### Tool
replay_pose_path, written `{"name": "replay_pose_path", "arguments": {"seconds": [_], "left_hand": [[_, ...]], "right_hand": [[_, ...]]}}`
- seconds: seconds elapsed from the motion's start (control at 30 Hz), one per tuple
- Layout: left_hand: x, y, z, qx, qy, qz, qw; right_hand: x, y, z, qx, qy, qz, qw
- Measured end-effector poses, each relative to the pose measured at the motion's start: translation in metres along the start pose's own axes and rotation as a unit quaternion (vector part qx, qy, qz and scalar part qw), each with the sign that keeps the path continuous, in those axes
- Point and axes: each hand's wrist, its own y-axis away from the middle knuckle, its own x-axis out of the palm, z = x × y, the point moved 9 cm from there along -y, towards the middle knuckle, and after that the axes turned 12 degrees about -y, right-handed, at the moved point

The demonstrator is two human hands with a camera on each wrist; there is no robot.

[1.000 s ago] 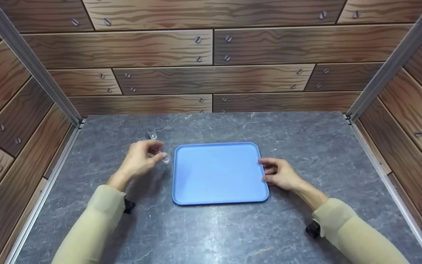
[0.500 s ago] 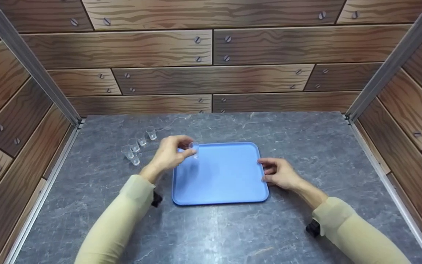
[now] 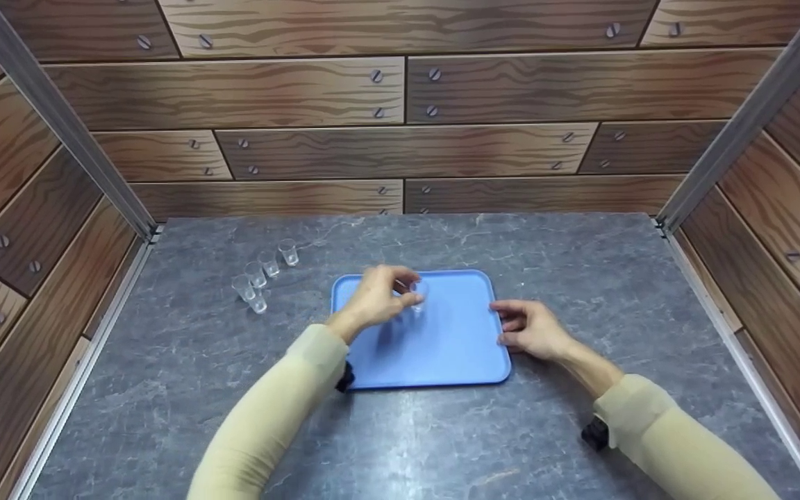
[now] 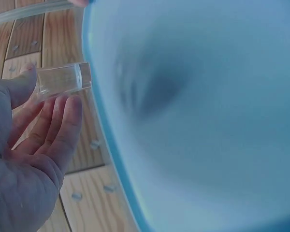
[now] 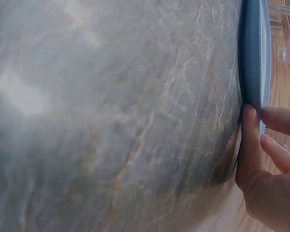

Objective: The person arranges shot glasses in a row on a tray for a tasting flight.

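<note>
A small clear shot glass [image 3: 419, 298] is pinched between the thumb and fingers of my left hand [image 3: 378, 296], over the back middle of the blue tray [image 3: 445, 347]. The left wrist view shows the glass [image 4: 60, 80] with its thick base clear of the tray surface, and a shadow lies below. My right hand [image 3: 537, 329] holds the tray's right rim. In the right wrist view, the thumb presses the outer side of the tray [image 5: 252, 53] and fingertips touch its upper edge.
Several more clear shot glasses [image 3: 256, 275] stand in a loose group on the grey marbled table [image 3: 289, 417], left of the tray. Wood-patterned walls [image 3: 317, 149] with metal corner posts enclose the table at the back and sides.
My left hand has carried the shot glass rightward from the table on the left to over the tray. The right hand and the tray have stayed in place.
</note>
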Motion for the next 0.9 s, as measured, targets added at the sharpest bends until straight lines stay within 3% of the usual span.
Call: {"name": "replay_pose_path", "arguments": {"seconds": [0.27, 0.4, 0.6, 0.9], "left_hand": [[0.026, -0.023, -0.021, -0.008, -0.005, -0.003, 0.9999], [0.036, -0.034, -0.029, -0.031, -0.013, -0.002, 0.9994], [0.045, -0.045, -0.036, -0.069, -0.004, -0.011, 0.9975], [0.056, -0.053, -0.04, -0.08, -0.006, -0.026, 0.9964]], "right_hand": [[0.002, -0.001, -0.001, 0.006, -0.018, -0.001, 1.0], [0.002, -0.001, 0.0, 0.006, -0.022, 0.0, 1.0], [0.001, -0.001, -0.001, 0.007, -0.016, -0.002, 1.0], [0.001, -0.003, -0.003, 0.01, -0.014, -0.004, 1.0]]}}
